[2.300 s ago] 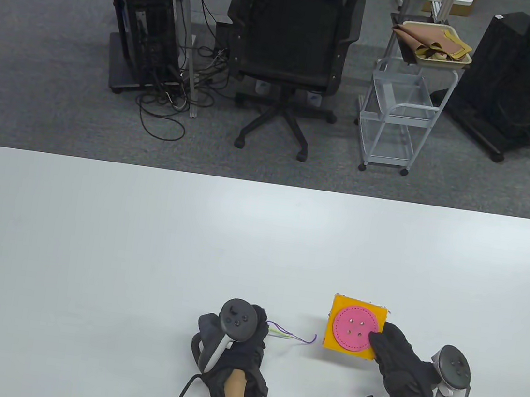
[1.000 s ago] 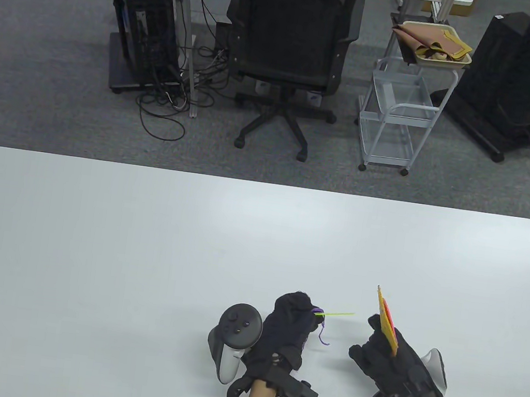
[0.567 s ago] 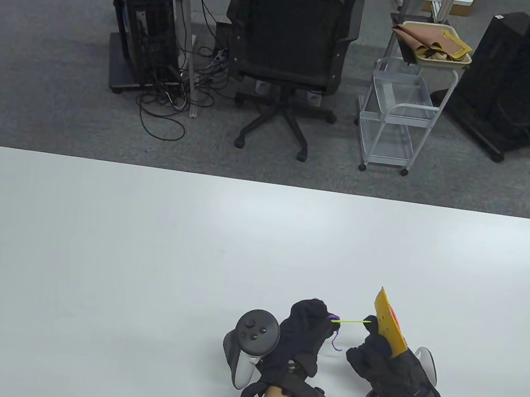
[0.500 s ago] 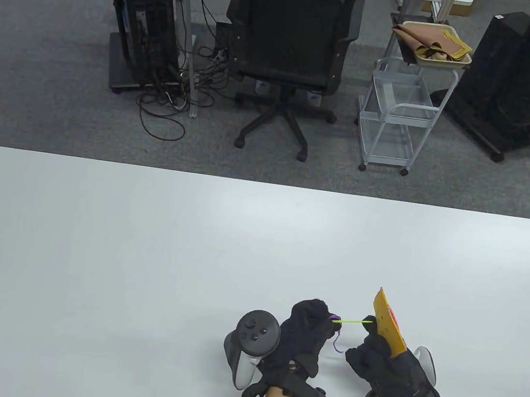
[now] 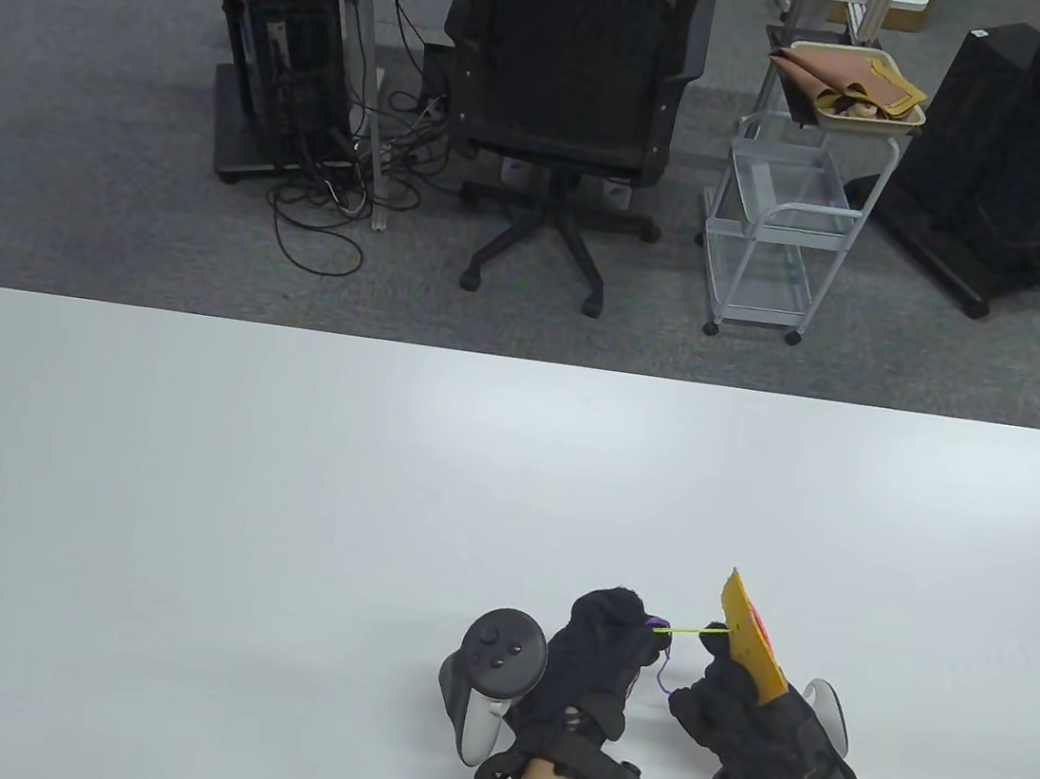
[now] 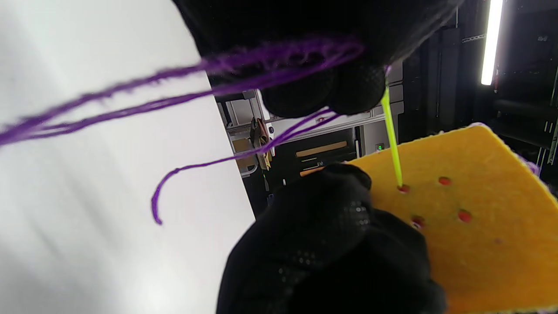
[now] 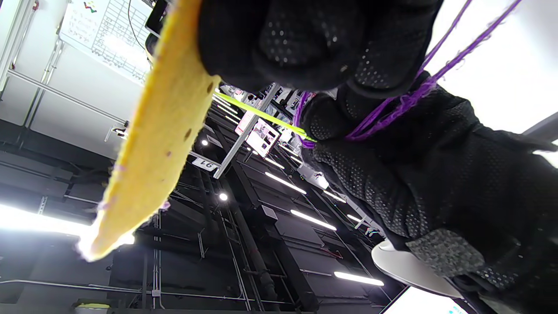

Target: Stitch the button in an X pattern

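Barely begun: green needle [image 6: 391,138] pinched in left hand [image 5: 601,649], tip entering first hole of yellow felt square [image 6: 471,226] gripped by right hand [image 5: 753,726] (purple thread [image 6: 183,93] trailing); all crossings remaining.

Matt black knit glove cloth with grippy dots is covering the right hand [image 5: 758,722], which is holding a fuzzy yellow felt square [image 6: 475,226]; fuzzy purple yarn [image 6: 244,78] is trailing over the smooth, faintly glossy white surface [image 5: 277,492].
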{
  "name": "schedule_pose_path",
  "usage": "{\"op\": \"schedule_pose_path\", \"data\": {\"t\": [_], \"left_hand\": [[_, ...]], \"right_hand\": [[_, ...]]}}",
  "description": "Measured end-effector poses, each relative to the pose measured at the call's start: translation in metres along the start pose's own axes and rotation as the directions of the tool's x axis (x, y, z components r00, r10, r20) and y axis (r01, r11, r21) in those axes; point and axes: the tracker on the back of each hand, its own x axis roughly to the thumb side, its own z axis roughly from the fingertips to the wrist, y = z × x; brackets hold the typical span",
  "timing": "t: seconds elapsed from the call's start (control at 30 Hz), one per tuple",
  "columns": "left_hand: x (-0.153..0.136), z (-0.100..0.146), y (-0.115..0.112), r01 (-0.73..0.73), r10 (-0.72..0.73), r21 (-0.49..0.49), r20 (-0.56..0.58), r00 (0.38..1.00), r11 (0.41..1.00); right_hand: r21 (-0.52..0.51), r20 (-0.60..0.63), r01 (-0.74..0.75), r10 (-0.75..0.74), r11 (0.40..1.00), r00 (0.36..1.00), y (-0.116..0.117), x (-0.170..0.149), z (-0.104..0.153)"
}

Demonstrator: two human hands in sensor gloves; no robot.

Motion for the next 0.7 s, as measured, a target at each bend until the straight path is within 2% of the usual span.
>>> {"op": "schedule_pose_path", "data": {"t": [0.33,0.7], "left_hand": [[0.002,0.001,-0.002,0.023,-0.023,-0.004,0.000,1.000,1.000],[0.009,0.002,-0.001,0.179,-0.182,0.066,0.039,0.983,0.982]], "right_hand": [[0.004,-0.008,-0.006,0.006,1.000,1.000,0.001,-0.004,-0.002],[0.003,-0.022,-0.016,0.016,1.000,1.000,0.001,-0.010,-0.006]]}}
